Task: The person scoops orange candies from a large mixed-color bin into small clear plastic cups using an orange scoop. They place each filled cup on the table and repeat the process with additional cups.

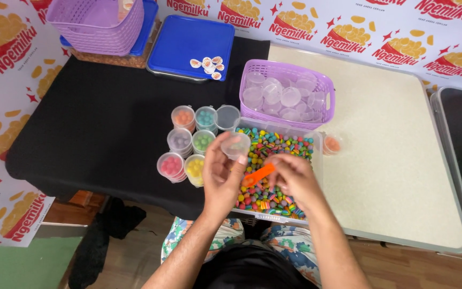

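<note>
Black cloth (102,128) covers the table under my head camera, with a clear tub of mixed coloured candies (276,171) at its near edge. My left hand (221,179) curls around a small empty clear cup (236,145), held over the tub's left rim. My right hand (295,176) pinches an orange scoop (259,174) above the candies. Filled cups (188,147) stand just left of the tub; a purple basket of lids (287,93) sits behind it.

A black-draped table (97,128) adjoins a cream table (397,160) before patterned backdrop (6,80), wooden floor (135,257).
</note>
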